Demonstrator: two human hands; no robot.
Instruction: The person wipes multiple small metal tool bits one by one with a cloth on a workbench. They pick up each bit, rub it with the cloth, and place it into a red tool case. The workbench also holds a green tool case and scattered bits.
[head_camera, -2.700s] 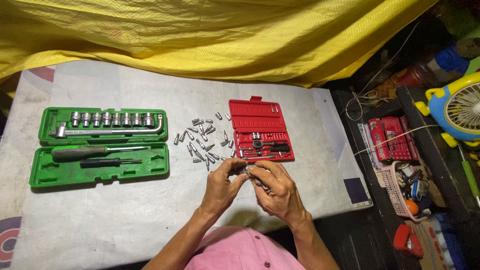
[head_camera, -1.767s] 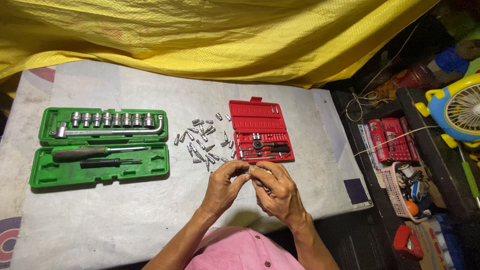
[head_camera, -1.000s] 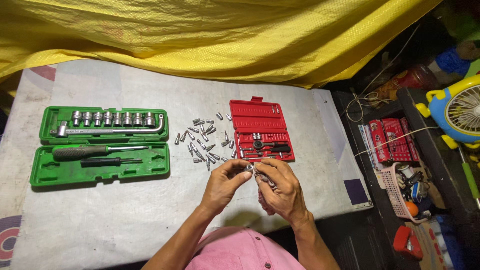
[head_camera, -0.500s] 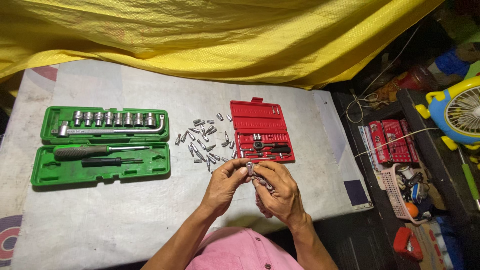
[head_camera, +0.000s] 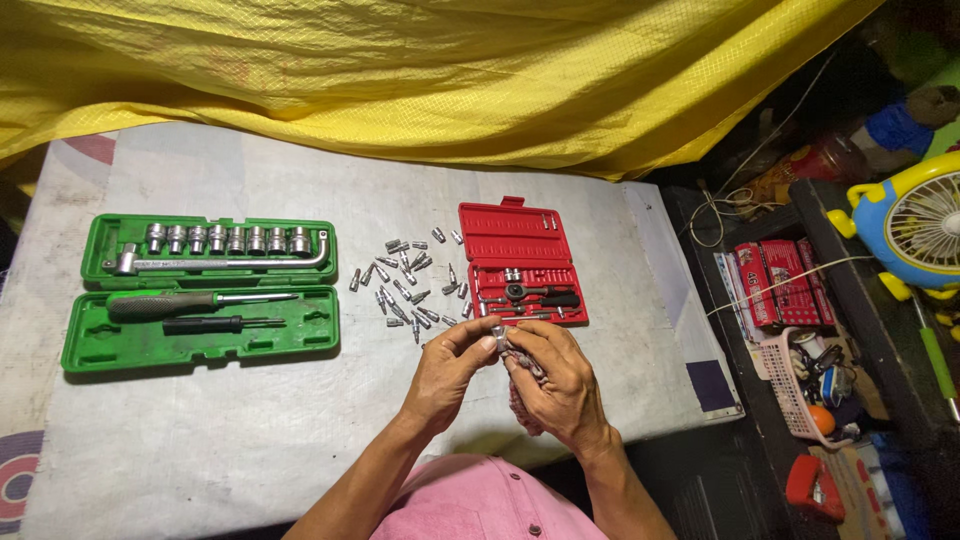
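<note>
My left hand (head_camera: 447, 372) and my right hand (head_camera: 558, 380) meet above the near middle of the table (head_camera: 250, 440). Between the left fingertips is a small metal socket bit (head_camera: 498, 339). The right hand holds a dark reddish cloth (head_camera: 523, 400) bunched against that bit. Just beyond the hands lies an open red bit case (head_camera: 522, 263) with a small ratchet inside. Several loose silver bits (head_camera: 408, 283) are scattered to the left of the red case.
An open green socket set case (head_camera: 205, 290) with sockets, an L-bar and a screwdriver lies at the left. A yellow tarp (head_camera: 450, 70) hangs along the far edge. Right of the table stand a shelf with red packages (head_camera: 780, 282), a basket and a fan (head_camera: 915, 225).
The hands stay together at the same spot, the fingers shifting slightly as the cloth rubs the small bit. Nothing else on the table has moved.
</note>
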